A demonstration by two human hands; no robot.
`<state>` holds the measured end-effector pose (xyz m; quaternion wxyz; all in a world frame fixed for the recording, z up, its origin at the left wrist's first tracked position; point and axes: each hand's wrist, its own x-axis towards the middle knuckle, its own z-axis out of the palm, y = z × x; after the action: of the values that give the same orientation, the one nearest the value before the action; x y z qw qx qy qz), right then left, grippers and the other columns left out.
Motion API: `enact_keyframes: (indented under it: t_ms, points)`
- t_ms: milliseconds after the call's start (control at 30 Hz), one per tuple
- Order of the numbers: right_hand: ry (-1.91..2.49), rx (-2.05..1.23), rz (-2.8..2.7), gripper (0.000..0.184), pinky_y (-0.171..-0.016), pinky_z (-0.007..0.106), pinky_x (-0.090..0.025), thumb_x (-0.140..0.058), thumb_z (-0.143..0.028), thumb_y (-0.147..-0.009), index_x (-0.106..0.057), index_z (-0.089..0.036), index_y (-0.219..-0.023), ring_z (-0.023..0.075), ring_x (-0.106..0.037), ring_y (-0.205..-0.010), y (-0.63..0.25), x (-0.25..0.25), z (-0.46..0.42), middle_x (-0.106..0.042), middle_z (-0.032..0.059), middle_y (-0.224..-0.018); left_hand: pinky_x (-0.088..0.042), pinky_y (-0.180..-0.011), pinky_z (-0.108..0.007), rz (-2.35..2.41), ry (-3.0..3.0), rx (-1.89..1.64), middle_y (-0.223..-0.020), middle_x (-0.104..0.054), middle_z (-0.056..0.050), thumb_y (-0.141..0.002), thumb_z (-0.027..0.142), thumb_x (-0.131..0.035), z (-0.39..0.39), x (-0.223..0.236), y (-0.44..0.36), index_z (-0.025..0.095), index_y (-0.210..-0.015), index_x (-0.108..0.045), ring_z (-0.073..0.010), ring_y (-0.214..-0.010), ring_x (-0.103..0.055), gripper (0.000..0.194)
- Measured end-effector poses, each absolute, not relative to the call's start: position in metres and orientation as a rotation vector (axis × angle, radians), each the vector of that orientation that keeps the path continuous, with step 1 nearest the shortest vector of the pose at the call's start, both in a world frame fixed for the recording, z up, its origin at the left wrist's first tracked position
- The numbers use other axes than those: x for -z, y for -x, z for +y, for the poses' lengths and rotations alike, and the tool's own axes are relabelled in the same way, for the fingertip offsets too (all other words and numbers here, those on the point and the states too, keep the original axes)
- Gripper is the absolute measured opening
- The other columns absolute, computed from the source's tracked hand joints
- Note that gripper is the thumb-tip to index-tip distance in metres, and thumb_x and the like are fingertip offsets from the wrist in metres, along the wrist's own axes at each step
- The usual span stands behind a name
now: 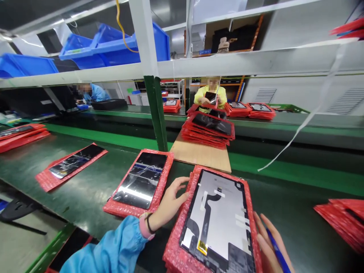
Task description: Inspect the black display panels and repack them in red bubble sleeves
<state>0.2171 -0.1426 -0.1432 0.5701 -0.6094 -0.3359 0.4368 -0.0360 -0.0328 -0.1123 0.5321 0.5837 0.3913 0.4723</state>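
Observation:
A screen panel (220, 223) lies back side up on a stack of red bubble-wrap bags (179, 250) right in front of me. Its grey back carries a dark ribbon cable, bits of pale tape and a yellow patch. My left hand (172, 199) touches the stack's left edge, thumb and fingers apart. On the opposite edge rests my right hand (270, 242), with a blue pen (275, 250) held among its fingers. Part of that hand is cut off by the frame. Left of my left hand, a glossy black screen (142, 180) lies on another red bag.
Another screen on a red bag (74, 163) lies farther left. A wooden board (203, 153) bridges to the opposite bench, bearing piled bagged screens (210, 131). More red bags (344, 218) sit at right. A green post (156, 113) stands ahead. Two co-workers are across the bench.

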Motion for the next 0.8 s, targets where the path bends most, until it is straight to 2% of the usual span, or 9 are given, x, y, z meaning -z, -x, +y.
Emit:
enact_keyframes:
  t_ms: [67, 233, 367, 467, 533, 600, 667, 800]
  points:
    - [1.478, -1.007, -0.817, 0.069, -0.117, 0.043, -0.02, -0.055, -0.063, -0.079, -0.034, -0.031, -0.137, 0.0299, -0.026, -0.142, -0.214, 0.132, -0.131, -0.033, 0.0028, -0.154, -0.038, -0.102, -0.034, 0.876, -1.391, -0.99, -0.119, -0.062, -0.01, -0.077, 0.022, -0.067, -0.031, 0.101, 0.037, 0.017, -0.106, -0.068, -0.0247, -0.114, -0.055, 0.029]
    - [1.507, -0.975, -0.947, 0.061, -0.117, 0.044, -0.016, -0.048, -0.063, -0.085, -0.036, -0.035, -0.137, 0.0281, -0.029, -0.14, -0.207, 0.127, -0.115, -0.039, -0.0001, -0.148, -0.042, -0.094, -0.036, 0.924, -1.142, -0.826, -0.108, -0.067, -0.01, -0.063, 0.013, -0.071, -0.026, 0.082, 0.036, 0.016, -0.1, -0.069, -0.0244, -0.104, -0.059, 0.037]
    - [1.494, -0.953, -0.976, 0.059, -0.114, 0.046, -0.024, -0.048, -0.06, -0.086, -0.038, -0.033, -0.137, 0.0284, -0.035, -0.137, -0.205, 0.129, -0.11, -0.043, 0.0012, -0.145, -0.043, -0.09, -0.031, 0.953, -0.993, -0.735, -0.104, -0.069, -0.009, -0.062, 0.013, -0.07, -0.023, 0.068, 0.04, 0.015, -0.095, -0.068, -0.0199, -0.099, -0.061, 0.033]
    - [1.511, -0.955, -0.981, 0.061, -0.11, 0.043, -0.033, -0.048, -0.063, -0.084, -0.04, -0.032, -0.135, 0.0287, -0.038, -0.136, -0.205, 0.127, -0.107, -0.046, 0.0026, -0.143, -0.044, -0.073, -0.026, 1.048, -0.875, -0.68, -0.089, -0.07, -0.007, -0.059, 0.015, -0.073, -0.016, 0.062, 0.04, 0.013, -0.091, -0.066, -0.0157, -0.08, -0.064, 0.032]
    - [1.495, -0.963, -0.998, 0.063, -0.108, 0.038, -0.037, -0.048, -0.064, -0.083, -0.039, -0.03, -0.136, 0.0275, -0.04, -0.135, -0.205, 0.126, -0.103, -0.047, 0.0045, -0.143, -0.039, -0.06, -0.024, 1.093, -0.885, -0.676, -0.075, -0.067, -0.004, -0.059, 0.017, -0.074, -0.01, 0.061, 0.036, 0.013, -0.083, -0.065, -0.0123, -0.065, -0.06, 0.026]
    - [1.459, -0.964, -1.032, 0.064, -0.107, 0.035, -0.038, -0.048, -0.063, -0.084, -0.038, -0.027, -0.136, 0.0267, -0.041, -0.134, -0.205, 0.126, -0.097, -0.046, 0.007, -0.144, -0.034, -0.055, -0.022, 1.097, -0.938, -0.702, -0.067, -0.064, 0.0, -0.058, 0.015, -0.076, -0.004, 0.06, 0.032, 0.013, -0.076, -0.063, -0.0101, -0.058, -0.055, 0.022]
    - [1.425, -0.954, -1.06, 0.063, -0.106, 0.034, -0.039, -0.048, -0.061, -0.085, -0.039, -0.025, -0.135, 0.0258, -0.04, -0.134, -0.205, 0.127, -0.092, -0.044, 0.0083, -0.146, -0.036, -0.057, -0.022, 1.076, -0.992, -0.753, -0.068, -0.065, 0.001, -0.055, 0.009, -0.077, -0.001, 0.059, 0.026, 0.014, -0.074, -0.061, -0.0104, -0.06, -0.055, 0.025]
    - [1.388, -0.953, -1.077, 0.058, -0.108, 0.034, -0.036, -0.051, -0.059, -0.084, -0.044, -0.025, -0.131, 0.0247, -0.041, -0.134, -0.204, 0.127, -0.082, -0.046, 0.0068, -0.145, -0.044, -0.075, -0.026, 1.01, -1.015, -0.878, -0.085, -0.068, -0.002, -0.054, 0.005, -0.076, -0.004, 0.056, 0.016, 0.016, -0.083, -0.057, -0.0166, -0.081, -0.062, 0.036]
